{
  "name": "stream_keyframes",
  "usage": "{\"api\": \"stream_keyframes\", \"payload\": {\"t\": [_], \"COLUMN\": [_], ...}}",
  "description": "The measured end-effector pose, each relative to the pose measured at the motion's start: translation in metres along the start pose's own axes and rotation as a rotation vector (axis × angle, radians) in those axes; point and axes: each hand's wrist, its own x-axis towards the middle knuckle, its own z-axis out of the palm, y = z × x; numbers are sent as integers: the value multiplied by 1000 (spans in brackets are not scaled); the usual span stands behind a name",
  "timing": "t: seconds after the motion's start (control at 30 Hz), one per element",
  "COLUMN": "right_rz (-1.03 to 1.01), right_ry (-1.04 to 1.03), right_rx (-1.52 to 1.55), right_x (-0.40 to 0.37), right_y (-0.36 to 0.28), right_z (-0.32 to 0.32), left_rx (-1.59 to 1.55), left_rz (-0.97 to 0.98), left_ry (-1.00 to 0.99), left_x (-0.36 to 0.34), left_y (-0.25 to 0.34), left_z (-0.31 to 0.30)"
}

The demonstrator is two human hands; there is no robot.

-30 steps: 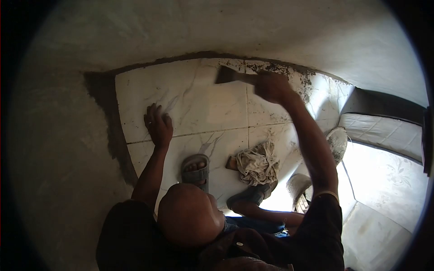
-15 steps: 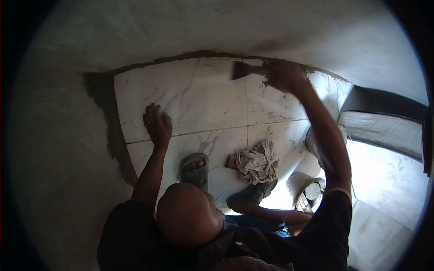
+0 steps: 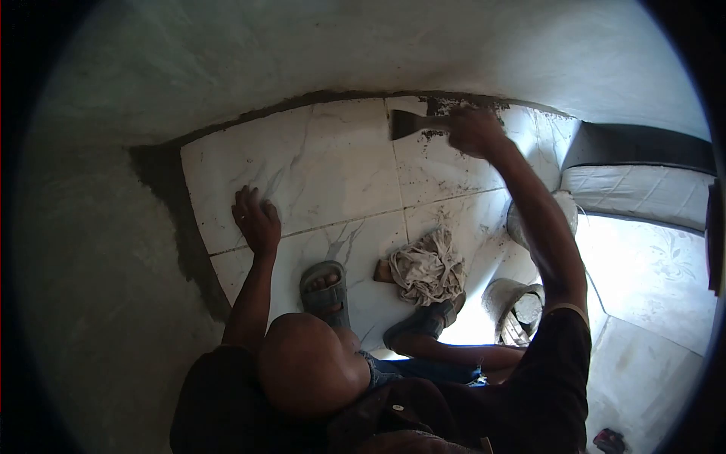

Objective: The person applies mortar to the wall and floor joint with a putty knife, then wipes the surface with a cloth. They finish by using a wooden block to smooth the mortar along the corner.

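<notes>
My right hand (image 3: 475, 132) is closed round the handle of a putty knife (image 3: 408, 125), whose wide dark blade points left over the white marbled tiles (image 3: 348, 174). Dark crumbly mortar (image 3: 446, 106) lies just beyond the knife, along the wall edge. On the left, my left hand (image 3: 257, 219) rests on a tile with its fingers stretched out and nothing in it. A crumpled beige cloth (image 3: 428, 268) lies nearer my body, on the tiles by my right sandal.
Plastered wall (image 3: 363, 45) curves round the far side, and a dark mortar strip (image 3: 174, 189) borders the tiles at left. A dirty bucket (image 3: 505, 301) with pieces inside stands at right, below a roundish container (image 3: 560, 212). My sandalled foot (image 3: 325, 287) is on the floor.
The right hand and putty knife have shifted slightly toward me, and more dark mortar shows beyond them. The view has tilted a little; the left hand stays on the tile.
</notes>
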Motion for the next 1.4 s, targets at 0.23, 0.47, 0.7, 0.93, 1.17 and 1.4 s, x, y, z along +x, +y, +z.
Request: {"api": "stream_keyframes", "payload": {"t": [0.23, 0.47, 0.7, 0.93, 1.17, 1.4], "right_rz": [-59, -197, -76, -130, -54, 212], "right_ry": [18, 196, -56, -43, 11, 27], "right_rx": [-13, -241, -237, -198, -220, 450], "right_x": [23, 29, 31, 35, -2, -71], "right_y": [29, -10, -3, -15, 33, 19], "right_z": [1, 4, -20, -14, 19, 77], "left_rx": [-10, 5, -9, 1, -27, -14], "left_rz": [9, 29, 7, 6, -9, 10], "left_ry": [17, 26, 27, 3, 0, 3], "left_x": [0, 0, 0, 1, 1, 2], "left_y": [1, 0, 2, 0, 1, -1], "left_z": [1, 1, 0, 1, 0, 2]}}
